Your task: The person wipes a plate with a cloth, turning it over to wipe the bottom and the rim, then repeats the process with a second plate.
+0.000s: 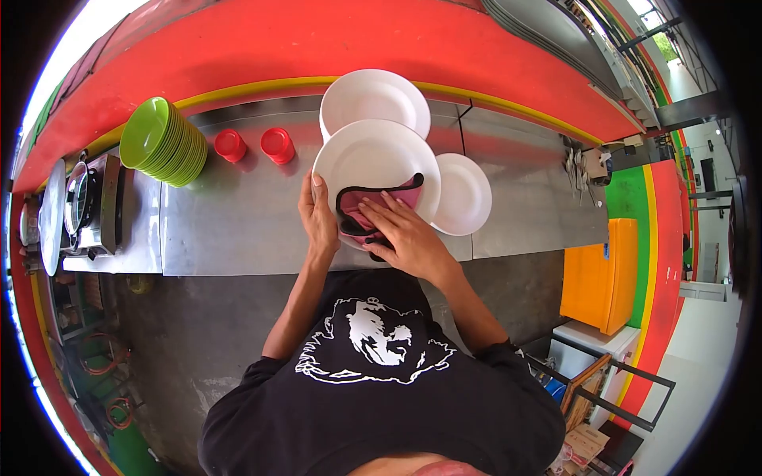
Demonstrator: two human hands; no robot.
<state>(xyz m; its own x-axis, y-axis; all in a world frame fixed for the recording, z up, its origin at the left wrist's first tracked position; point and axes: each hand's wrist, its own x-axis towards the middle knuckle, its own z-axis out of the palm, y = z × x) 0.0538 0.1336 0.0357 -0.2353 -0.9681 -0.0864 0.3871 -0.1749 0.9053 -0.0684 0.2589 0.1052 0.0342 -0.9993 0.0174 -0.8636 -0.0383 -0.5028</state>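
A white plate (357,155) is held in front of me, over the steel counter. My left hand (318,216) grips its left rim, thumb on the upper face and the other fingers partly hidden. A pink cloth with black edging (406,194) lies bunched on the plate's lower half. My right hand (405,236) presses on that cloth, fingers stretched over it against the plate. Behind it stands another white plate (377,94), seemingly on top of a stack. A smaller white plate (464,194) rests on the counter to the right.
On the steel counter (238,226) stand a tall stack of green bowls (163,143) and two red containers (277,145). A stove (99,202) is at the far left. Utensils (578,166) hang at the right end, above an orange box (599,274). A red wall runs behind.
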